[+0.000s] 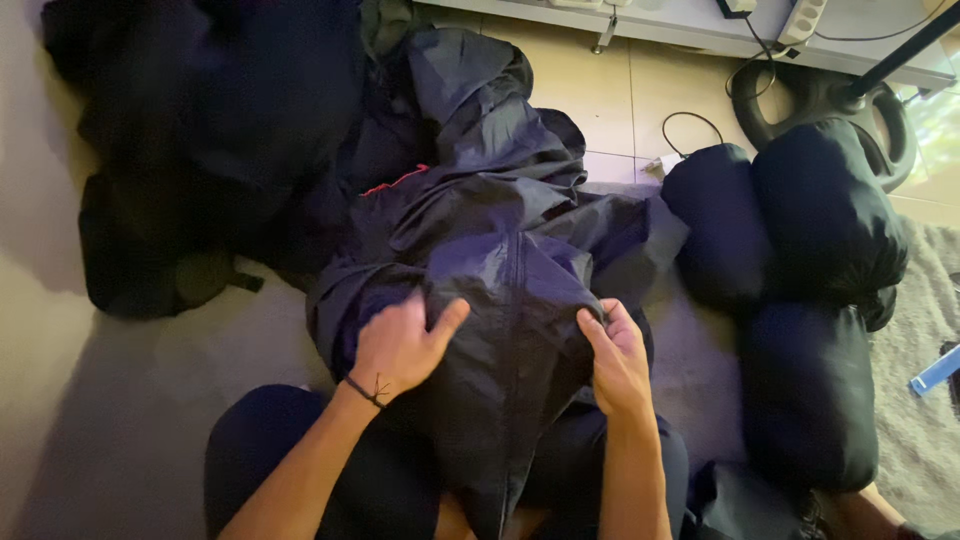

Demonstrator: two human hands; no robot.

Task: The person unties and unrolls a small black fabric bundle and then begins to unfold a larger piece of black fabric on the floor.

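Both forearms are reaching down from the bottom edge over knees in dark trousers, and the hands are working a dark navy jacket of thin, crinkled nylon cloth (500,250) that is lying across the lap and spreading away over the pale floor (90,420). On the left wrist a thin black cord bracelet (365,390) is showing. The left hand (400,345) is lying flat and spread on the cloth, thumb out, pressing it down just left of the centre seam. The right hand (615,360) is pinching a fold at the jacket's right edge, fingers curled narrowly around it.

By the look of it, this is the smoothing and gathering stage, with the garment being drawn in before it is rolled or packed; the next move seems to call for keeping the slippery cloth flat under the left palm while the right brings its edge inward.

Beyond the jacket, a heap of black garments (200,130) is piling up at upper left. To the right, three dark stuffed roll-shaped bundles (810,280) are lying side by side, touching, near a grey rug (920,430).
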